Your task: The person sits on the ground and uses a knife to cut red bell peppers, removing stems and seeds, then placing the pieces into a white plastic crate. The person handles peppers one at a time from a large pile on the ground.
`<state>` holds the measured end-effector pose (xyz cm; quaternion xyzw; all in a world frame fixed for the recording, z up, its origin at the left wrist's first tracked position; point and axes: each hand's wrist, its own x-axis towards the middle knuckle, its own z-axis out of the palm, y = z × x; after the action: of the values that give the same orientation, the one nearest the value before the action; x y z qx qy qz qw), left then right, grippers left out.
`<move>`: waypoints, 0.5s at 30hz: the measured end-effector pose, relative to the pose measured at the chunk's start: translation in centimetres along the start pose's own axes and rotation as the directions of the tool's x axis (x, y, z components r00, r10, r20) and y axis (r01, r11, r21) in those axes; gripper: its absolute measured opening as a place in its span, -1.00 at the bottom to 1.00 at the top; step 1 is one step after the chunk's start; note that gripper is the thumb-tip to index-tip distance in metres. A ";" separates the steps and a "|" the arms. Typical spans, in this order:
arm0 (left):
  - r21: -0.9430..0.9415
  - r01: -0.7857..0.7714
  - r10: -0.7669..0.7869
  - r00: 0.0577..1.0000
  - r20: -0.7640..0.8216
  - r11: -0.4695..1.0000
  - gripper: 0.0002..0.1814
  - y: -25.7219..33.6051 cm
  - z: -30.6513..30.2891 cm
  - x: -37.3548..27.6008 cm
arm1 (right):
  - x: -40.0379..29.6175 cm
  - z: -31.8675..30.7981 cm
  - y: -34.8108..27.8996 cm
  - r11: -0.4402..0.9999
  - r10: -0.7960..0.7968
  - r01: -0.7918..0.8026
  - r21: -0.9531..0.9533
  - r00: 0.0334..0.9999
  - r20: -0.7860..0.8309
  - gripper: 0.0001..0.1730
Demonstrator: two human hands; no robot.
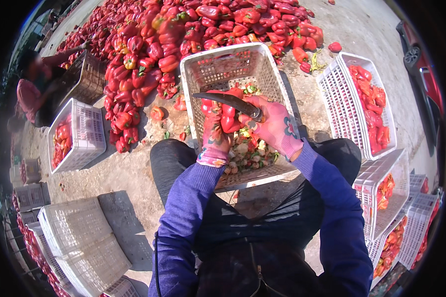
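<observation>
My left hand [216, 135], in a patterned pink glove, holds a red bell pepper [229, 118] above a white plastic crate [239, 76] between my knees. In my right hand [273, 120], gloved alike, is a knife with a dark curved blade [223, 98], its tip pointing left over the peppers. My right fingers are close to the pepper's right side; whether they touch it is hard to tell. More red pepper shows behind the blade. Pepper cores and green and red scraps [243, 157] lie in the crate below my hands.
A large heap of red bell peppers [152, 48] lies ahead. White crates of peppers stand at the left [82, 137] and right [332, 96], with more at the lower right. Stacked crates [83, 241] lie lower left. A person [33, 89] sits at the far left beside a dark crate.
</observation>
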<state>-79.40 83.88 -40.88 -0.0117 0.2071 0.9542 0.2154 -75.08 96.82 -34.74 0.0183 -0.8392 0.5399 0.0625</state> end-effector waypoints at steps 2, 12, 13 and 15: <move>0.064 -0.002 0.008 0.994 -0.105 0.998 -0.56 0.2 -0.6 -0.2 | -0.1 0.3 -1.1 0.997 -0.029 0.031 -0.074 0.999 0.030 -0.70; 0.246 -0.006 0.062 0.973 -0.223 0.969 -0.60 0.7 -2.0 -0.6 | -0.2 0.8 -1.7 0.865 -0.007 0.101 -0.492 0.982 0.189 -0.62; 0.259 0.015 0.054 0.965 -0.258 0.966 -0.59 0.8 -2.2 -0.4 | -0.2 0.8 -1.5 0.870 -0.032 0.119 -0.478 0.982 0.186 -0.62; 0.256 0.001 0.049 0.981 -0.187 0.967 -0.62 1.1 -2.4 -0.2 | -0.1 0.8 -0.7 0.880 -0.085 0.157 -0.448 0.980 0.178 -0.62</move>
<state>-79.86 81.98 -42.66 -0.0733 0.3482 0.9165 0.1826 -74.97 95.84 -34.41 0.0968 -0.9425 0.3180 0.0342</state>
